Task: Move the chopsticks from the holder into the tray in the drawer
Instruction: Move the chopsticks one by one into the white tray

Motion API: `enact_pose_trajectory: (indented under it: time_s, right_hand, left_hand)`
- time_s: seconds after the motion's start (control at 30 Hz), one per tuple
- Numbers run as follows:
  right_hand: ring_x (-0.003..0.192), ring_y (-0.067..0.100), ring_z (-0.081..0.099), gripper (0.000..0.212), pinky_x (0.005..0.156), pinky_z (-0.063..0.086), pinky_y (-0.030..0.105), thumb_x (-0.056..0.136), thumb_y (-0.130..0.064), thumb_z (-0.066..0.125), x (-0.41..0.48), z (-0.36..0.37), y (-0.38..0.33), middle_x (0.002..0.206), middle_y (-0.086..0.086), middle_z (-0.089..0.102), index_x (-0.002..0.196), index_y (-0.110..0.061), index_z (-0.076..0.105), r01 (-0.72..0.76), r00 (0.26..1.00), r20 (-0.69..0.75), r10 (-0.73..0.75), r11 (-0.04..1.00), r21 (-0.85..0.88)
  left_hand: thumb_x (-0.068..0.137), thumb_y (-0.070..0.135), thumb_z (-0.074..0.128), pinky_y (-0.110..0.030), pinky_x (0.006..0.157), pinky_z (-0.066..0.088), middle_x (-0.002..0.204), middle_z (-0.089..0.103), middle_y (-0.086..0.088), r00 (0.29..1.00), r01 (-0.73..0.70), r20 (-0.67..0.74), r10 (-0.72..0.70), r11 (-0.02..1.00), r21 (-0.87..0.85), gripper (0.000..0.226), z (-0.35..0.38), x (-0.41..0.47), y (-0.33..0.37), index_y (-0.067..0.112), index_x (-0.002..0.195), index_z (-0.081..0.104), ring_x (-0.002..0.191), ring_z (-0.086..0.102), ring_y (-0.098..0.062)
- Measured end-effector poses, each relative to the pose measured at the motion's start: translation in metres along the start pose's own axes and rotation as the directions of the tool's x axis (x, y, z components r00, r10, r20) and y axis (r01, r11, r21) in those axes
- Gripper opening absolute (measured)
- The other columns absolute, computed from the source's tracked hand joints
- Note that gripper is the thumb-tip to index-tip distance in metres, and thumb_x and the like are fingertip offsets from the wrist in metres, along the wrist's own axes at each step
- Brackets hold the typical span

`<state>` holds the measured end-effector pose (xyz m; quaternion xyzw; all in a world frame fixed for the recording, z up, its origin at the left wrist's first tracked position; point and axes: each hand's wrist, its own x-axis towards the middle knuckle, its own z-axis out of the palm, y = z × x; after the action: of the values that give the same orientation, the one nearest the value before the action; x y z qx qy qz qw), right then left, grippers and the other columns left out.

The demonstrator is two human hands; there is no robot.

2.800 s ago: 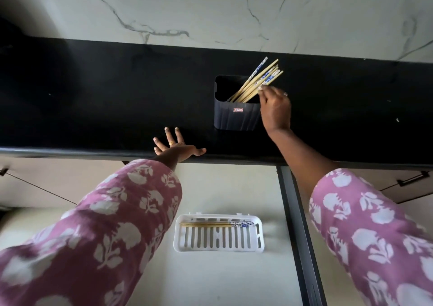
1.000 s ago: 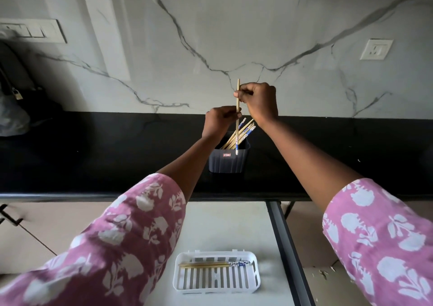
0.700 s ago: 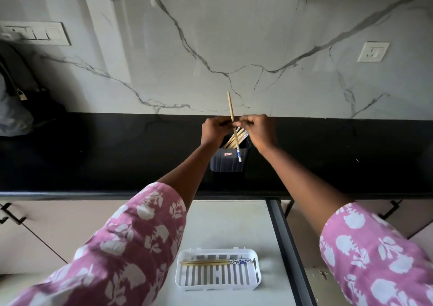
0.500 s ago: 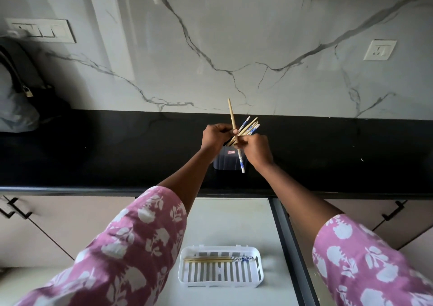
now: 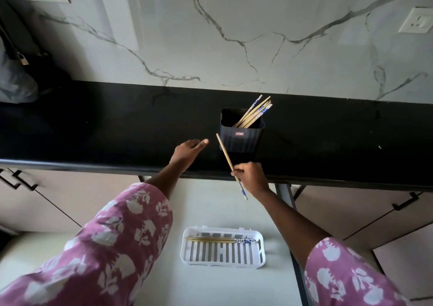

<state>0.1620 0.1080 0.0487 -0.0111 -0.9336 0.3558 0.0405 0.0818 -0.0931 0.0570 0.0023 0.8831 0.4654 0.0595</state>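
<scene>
The right hand [image 5: 251, 176] pinches one chopstick [image 5: 226, 157] near its blue end, the stick tilted with its plain tip up beside the holder [image 5: 241, 139], over the counter [image 5: 93, 130] edge. The left hand [image 5: 187, 152] lies on the counter left of the holder, empty, fingers loosely extended. More chopsticks [image 5: 254, 112] lean in the holder. Below, in the open drawer [image 5: 210, 207], a white tray [image 5: 222, 262] holds a few chopsticks along its far side.

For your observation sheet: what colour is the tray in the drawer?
White, with slotted openings in its base; the tray shows best in the head view.
</scene>
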Motion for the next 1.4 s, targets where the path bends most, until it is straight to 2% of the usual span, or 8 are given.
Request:
enact_pose_trajectory:
  time_s: [0.2,0.3,0.53,0.73,0.87,1.1,1.2,1.4]
  right_hand:
    - [0.088,0.031,0.065,0.017,0.07,0.042,0.023,0.087,-0.016,0.062,-0.036,0.048,0.037,0.093,0.019,0.073,0.096,-0.006,0.073,-0.024,0.952,0.299,0.065,0.99,-0.14]
    - [0.099,0.032,0.063,0.02,0.085,0.05,0.031,0.09,-0.018,0.056,-0.056,0.069,0.053,0.103,0.015,0.071,0.102,-0.011,0.071,0.044,0.895,0.44,0.071,0.968,-0.246]
    - [0.09,0.034,0.061,0.023,0.065,0.04,0.035,0.093,-0.007,0.043,-0.092,0.105,0.086,0.091,0.016,0.064,0.086,-0.006,0.065,0.248,0.754,0.65,0.095,0.875,-0.416]
    - [0.093,0.031,0.066,0.034,0.059,0.04,0.029,0.083,0.003,0.043,-0.093,0.128,0.092,0.086,0.017,0.064,0.056,-0.016,0.038,0.223,0.726,0.669,0.158,0.866,-0.447]
    - [0.109,0.034,0.058,0.021,0.081,0.044,0.036,0.09,-0.001,0.043,-0.094,0.144,0.08,0.109,0.022,0.063,0.094,0.002,0.064,0.27,0.745,0.648,0.157,0.817,-0.509]
    - [0.11,0.038,0.057,0.03,0.083,0.05,0.042,0.08,0.015,0.045,-0.097,0.156,0.079,0.112,0.024,0.061,0.104,0.008,0.062,0.341,0.758,0.645,0.102,0.781,-0.524]
    - [0.1,0.034,0.064,0.022,0.075,0.054,0.037,0.077,0.007,0.057,-0.1,0.151,0.078,0.102,0.02,0.067,0.095,0.002,0.069,0.336,0.802,0.595,0.051,0.785,-0.521]
    - [0.039,0.011,0.057,0.034,0.032,0.035,0.015,0.018,-0.007,0.082,-0.098,0.13,0.076,0.042,-0.003,0.055,0.039,-0.014,0.057,0.376,0.85,0.519,-0.095,0.799,-0.469]
  left_hand:
    - [0.092,0.06,0.036,-0.048,0.117,0.01,0.159,0.011,-0.006,0.991,0.063,0.074,-0.112,0.876,0.479,0.073,0.004,0.029,-0.04,0.015,0.148,0.025,0.146,0.003,-0.031]
    - [0.088,0.065,0.037,-0.056,0.114,0.002,0.16,-0.003,0.001,0.969,0.09,0.143,-0.199,0.833,0.546,0.079,0.007,0.036,-0.05,0.024,0.15,0.011,0.145,-0.007,-0.034]
    - [0.063,0.086,0.047,-0.071,0.103,-0.003,0.154,-0.021,0.02,0.893,0.208,0.224,-0.39,0.8,0.563,0.11,0.023,0.047,-0.058,0.041,0.147,-0.008,0.139,-0.024,-0.042]
    - [0.053,0.086,0.056,-0.074,0.1,-0.002,0.149,-0.031,0.023,0.871,0.233,0.228,-0.434,0.776,0.586,0.122,0.026,0.053,-0.056,0.047,0.142,-0.017,0.136,-0.029,-0.043]
    - [0.053,0.085,0.057,-0.074,0.1,-0.004,0.15,-0.03,0.024,0.871,0.248,0.219,-0.439,0.78,0.575,0.121,0.028,0.054,-0.056,0.048,0.142,-0.016,0.136,-0.03,-0.043]
    - [0.05,0.085,0.058,-0.074,0.099,-0.006,0.149,-0.03,0.026,0.866,0.257,0.224,-0.446,0.783,0.566,0.123,0.027,0.055,-0.057,0.05,0.141,-0.016,0.135,-0.032,-0.043]
    - [0.051,0.084,0.059,-0.074,0.099,-0.007,0.149,-0.03,0.026,0.866,0.261,0.222,-0.448,0.784,0.563,0.122,0.027,0.055,-0.057,0.049,0.141,-0.015,0.135,-0.032,-0.042]
    - [0.054,0.083,0.059,-0.074,0.1,-0.005,0.149,-0.029,0.026,0.858,0.264,0.222,-0.463,0.77,0.581,0.121,0.026,0.053,-0.052,0.049,0.141,-0.016,0.136,-0.031,-0.043]
